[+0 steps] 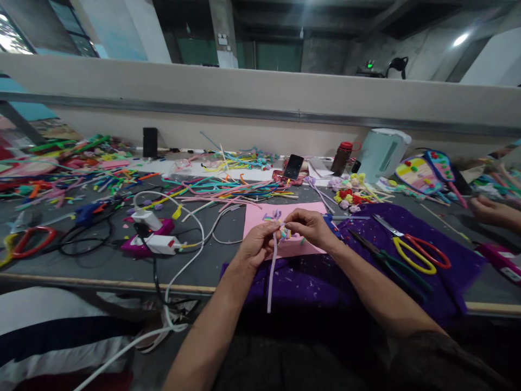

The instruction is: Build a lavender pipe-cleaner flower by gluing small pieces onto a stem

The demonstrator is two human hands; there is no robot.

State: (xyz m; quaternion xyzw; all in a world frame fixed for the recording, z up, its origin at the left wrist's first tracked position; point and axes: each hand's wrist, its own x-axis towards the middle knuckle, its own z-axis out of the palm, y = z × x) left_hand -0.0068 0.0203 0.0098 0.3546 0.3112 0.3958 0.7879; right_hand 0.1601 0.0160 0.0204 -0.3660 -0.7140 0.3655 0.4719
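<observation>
Pinched fingers of my left hand (pixel 259 243) hold a pale lilac pipe cleaner (pixel 272 282), whose long end hangs down past the table edge. My right hand (pixel 308 224) meets it at the upper end, fingertips closed together close to the left ones. What exactly the right fingertips grip is too small to tell. Beneath both hands lies a pink sheet (pixel 254 214) with small coloured pieces on it, partly hidden by the hands. Under that spreads a purple cloth (pixel 301 282) dotted with scraps.
Red-and-yellow scissors (pixel 419 252) and dark-handled pliers (pixel 391 263) rest on the cloth at right. Pipe cleaners (pixel 240 190) lie behind the sheet. A power strip (pixel 163 231) with white cables sits left. A kettle (pixel 385 155) and red-capped bottle (pixel 342 157) stand behind. Another person's hand (pixel 494 212) is far right.
</observation>
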